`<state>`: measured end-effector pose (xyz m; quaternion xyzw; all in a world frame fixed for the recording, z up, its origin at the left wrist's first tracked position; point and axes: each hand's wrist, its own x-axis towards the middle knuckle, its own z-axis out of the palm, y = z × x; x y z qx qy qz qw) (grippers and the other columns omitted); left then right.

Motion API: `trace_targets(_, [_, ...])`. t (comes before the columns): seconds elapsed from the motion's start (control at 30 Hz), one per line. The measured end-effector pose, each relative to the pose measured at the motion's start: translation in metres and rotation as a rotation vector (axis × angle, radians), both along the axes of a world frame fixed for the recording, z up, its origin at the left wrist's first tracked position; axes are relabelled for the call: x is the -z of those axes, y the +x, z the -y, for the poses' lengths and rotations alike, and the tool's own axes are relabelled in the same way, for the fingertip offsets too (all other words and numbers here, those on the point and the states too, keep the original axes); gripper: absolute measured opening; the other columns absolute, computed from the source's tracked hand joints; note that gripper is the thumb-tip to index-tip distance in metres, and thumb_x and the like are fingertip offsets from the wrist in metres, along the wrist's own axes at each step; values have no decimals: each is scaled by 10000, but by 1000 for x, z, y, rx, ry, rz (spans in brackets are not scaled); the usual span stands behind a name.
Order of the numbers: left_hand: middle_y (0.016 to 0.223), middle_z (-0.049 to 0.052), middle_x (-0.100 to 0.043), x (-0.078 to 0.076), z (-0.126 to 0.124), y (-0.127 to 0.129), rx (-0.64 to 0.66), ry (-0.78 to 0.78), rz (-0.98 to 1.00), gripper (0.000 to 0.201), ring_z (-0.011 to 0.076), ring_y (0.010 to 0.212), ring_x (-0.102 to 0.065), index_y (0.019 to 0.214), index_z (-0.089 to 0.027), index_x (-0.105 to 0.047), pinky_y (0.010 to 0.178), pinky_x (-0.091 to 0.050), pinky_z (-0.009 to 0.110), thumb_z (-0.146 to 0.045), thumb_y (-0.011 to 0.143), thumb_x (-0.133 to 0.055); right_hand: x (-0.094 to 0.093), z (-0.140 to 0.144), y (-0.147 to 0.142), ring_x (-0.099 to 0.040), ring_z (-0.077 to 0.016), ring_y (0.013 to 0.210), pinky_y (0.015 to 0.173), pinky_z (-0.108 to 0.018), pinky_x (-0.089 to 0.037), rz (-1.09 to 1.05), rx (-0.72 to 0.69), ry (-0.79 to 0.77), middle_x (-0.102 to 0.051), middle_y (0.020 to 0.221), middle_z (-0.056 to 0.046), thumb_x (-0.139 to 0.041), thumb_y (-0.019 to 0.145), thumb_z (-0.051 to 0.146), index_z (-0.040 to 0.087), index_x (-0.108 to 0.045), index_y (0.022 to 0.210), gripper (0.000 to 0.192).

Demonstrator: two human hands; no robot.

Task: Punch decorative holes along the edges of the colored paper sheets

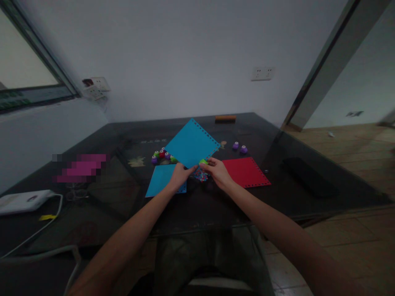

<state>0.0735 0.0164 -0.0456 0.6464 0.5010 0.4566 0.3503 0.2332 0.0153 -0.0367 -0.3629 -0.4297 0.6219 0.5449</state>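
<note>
Dark glass worktop (pixel 308 172) carries everything. Blue sheet (pixel 191 143), edges punched with holes, tilted up off the surface; left hand (pixel 179 176) pinches its near corner. Red sheet (pixel 246 172) flat at right, second blue sheet (pixel 162 180) flat under left wrist. Right hand (pixel 217 170) grips green punch (pixel 203 162) on the raised sheet's edge. Confetti pile (pixel 201 176) lies between the hands. Small punches (pixel 162 156) clustered behind.

Pixelated magenta patch (pixel 79 167) on the table (pixel 308 172); green punch (pixel 203 162) mostly covered by right-hand fingers (pixel 212 164); both forearms cut off at bottom edge.
</note>
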Motion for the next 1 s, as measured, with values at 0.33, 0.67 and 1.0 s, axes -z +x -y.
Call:
trace_targets(0.33, [915, 67, -725, 2, 0, 0, 0, 12, 31, 300, 216, 800, -662, 903, -143, -687, 749, -497, 318, -378, 719, -650, 0, 1, 1, -576, -121, 623, 644, -276, -468, -19, -15, -14, -642, 711, 1, -839, 468, 282, 182, -632, 708, 332])
trace_targets(0.67, [970, 77, -718, 1, 1, 1, -1, 3, 41, 287, 225, 856, -661, 905, -133, -687, 796, -495, 331, -353, 724, -649, 2, 0, 1, -576, -120, 624, 613, -262, -464, -6, -26, 8, -641, 717, -2, -838, 480, 294, 180, -633, 723, 337])
trace_targets(1.0, [986, 74, -717, -1, 1, 3, -5, -4, 53, 307, 229, 877, -659, 936, -138, -684, 811, -489, 338, -350, 718, -648, 3, -1, 1, -579, -116, 631, 628, -263, -466, -21, -23, -1, -644, 720, 2, -840, 473, 285, 180, -630, 723, 343])
